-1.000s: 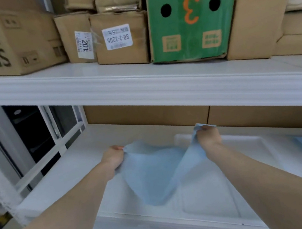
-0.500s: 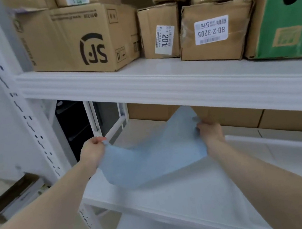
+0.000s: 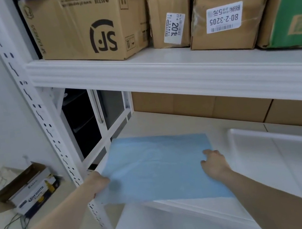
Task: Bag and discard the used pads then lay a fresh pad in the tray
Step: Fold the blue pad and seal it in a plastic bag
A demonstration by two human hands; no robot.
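Nearest the camera, the left hand (image 3: pixel 100 183) is gripping the left edge of the blue pad (image 3: pixel 161 170), fingers curled under it where that edge is hanging off the end of the shelf (image 3: pixel 168 129). The right hand (image 3: pixel 214 162) is resting on the pad's right side with fingers relaxed and spread, pressing rather than pinching.

The pad is lying unfolded on the shelf, left of the white tray (image 3: pixel 291 153) and not in it (whether this is a used or a fresh pad I cannot tell).

The risks, as I judge them: the overhanging left edge is drooping, so if the left hand is letting go the pad could be sliding off toward the floor and the beer carton (image 3: pixel 29 190). Dragging it right with only a flat palm could be bunching it against the tray's raised rim.

Farther back, the cardboard boxes (image 3: pixel 89 27) on the upper shelf are sitting clear of the work.
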